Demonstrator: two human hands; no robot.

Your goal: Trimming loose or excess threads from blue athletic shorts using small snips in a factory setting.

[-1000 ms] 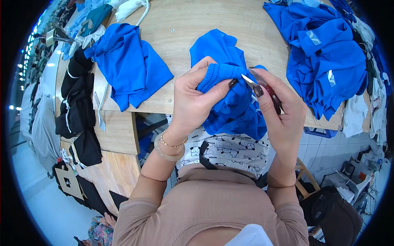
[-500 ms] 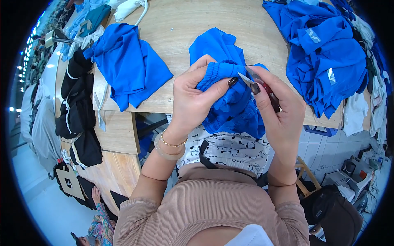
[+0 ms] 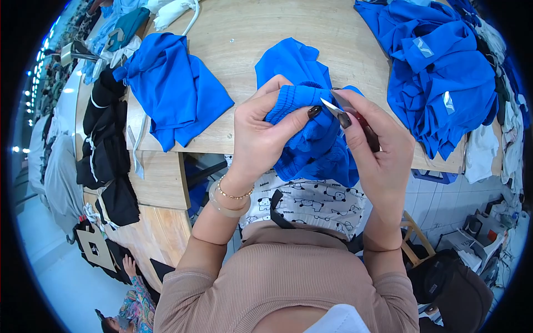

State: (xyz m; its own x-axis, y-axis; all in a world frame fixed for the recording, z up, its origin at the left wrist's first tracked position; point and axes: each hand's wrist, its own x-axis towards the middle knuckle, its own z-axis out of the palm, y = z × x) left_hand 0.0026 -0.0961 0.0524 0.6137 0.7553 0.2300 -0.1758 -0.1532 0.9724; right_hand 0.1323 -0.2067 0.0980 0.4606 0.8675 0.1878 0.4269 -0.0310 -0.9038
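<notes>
A blue garment (image 3: 313,136) with a gathered elastic edge hangs over the front of the table and down toward my lap. My left hand (image 3: 265,125) is closed on its elastic band, the thumb pressed on the near side and the fingers behind the cloth. In my right hand (image 3: 380,136) is a pair of thread snips (image 3: 333,106) with pointed steel blades and a dark red handle. The blades stand apart, their tips at the band just right of my left thumb. Whether a thread lies between them is too small to tell.
Another blue garment (image 3: 175,91) lies on the wooden table (image 3: 233,61) to the left, and a blue pile (image 3: 438,77) to the right. Black cloth bundles (image 3: 105,133) hang at the left edge. Below them is another person's hand (image 3: 129,265). A dark chair (image 3: 458,288) stands lower right.
Almost nothing differs. My right hand has tilted the snips very slightly at the elastic band; my left hand keeps its hold in the same place.
</notes>
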